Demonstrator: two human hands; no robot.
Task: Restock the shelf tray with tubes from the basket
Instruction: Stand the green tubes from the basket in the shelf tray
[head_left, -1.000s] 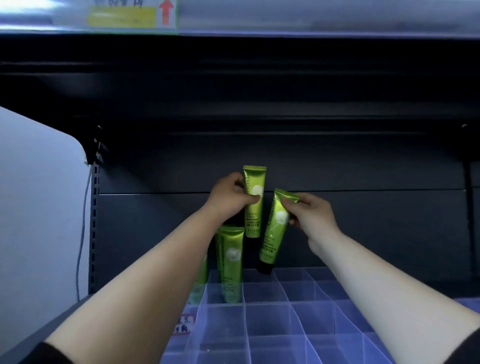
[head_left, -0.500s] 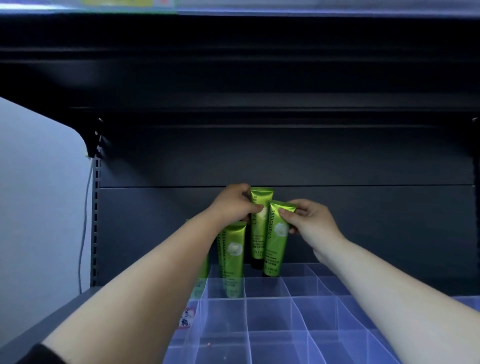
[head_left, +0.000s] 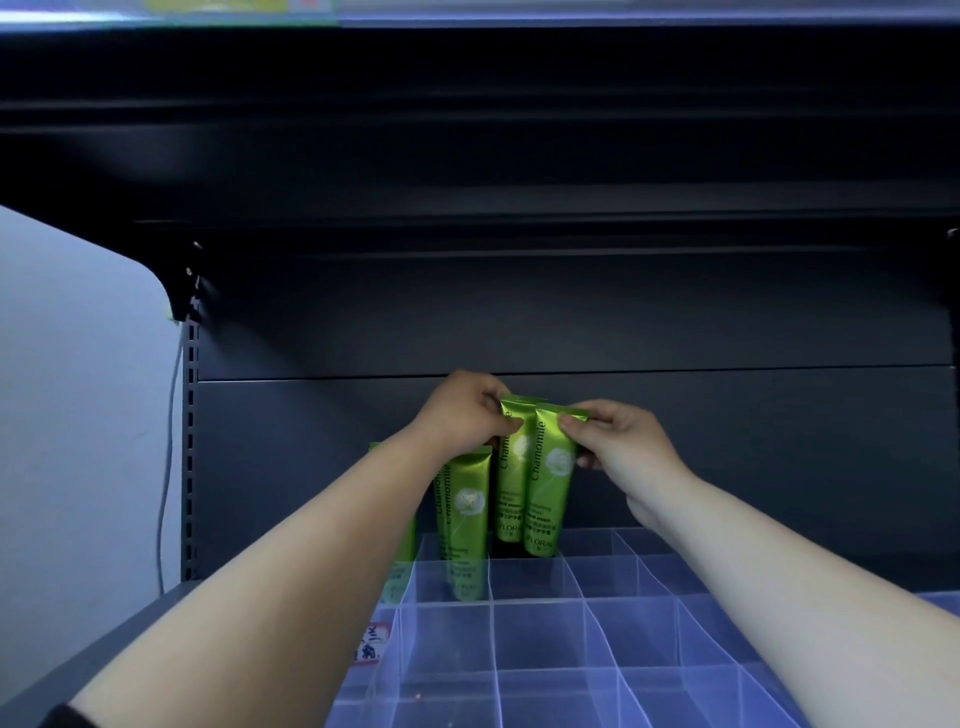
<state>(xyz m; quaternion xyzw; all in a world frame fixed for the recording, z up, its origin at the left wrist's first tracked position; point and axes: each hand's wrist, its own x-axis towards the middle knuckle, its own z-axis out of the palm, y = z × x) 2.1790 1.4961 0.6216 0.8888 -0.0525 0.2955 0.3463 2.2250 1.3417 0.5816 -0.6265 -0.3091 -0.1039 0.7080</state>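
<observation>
Two green tubes stand in the back row of the clear tray (head_left: 545, 649), one pinched by the left hand (head_left: 462, 415), one by the right hand (head_left: 618, 439). Risk: releasing before each seats may topple neighbouring tubes (head_left: 467, 519) left of them.

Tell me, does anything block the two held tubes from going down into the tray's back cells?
Nothing visible does. The left hand and right hand hold two chamomile tubes upright at the back row of the clear divider tray; their bottoms are hidden behind the dividers.
</observation>
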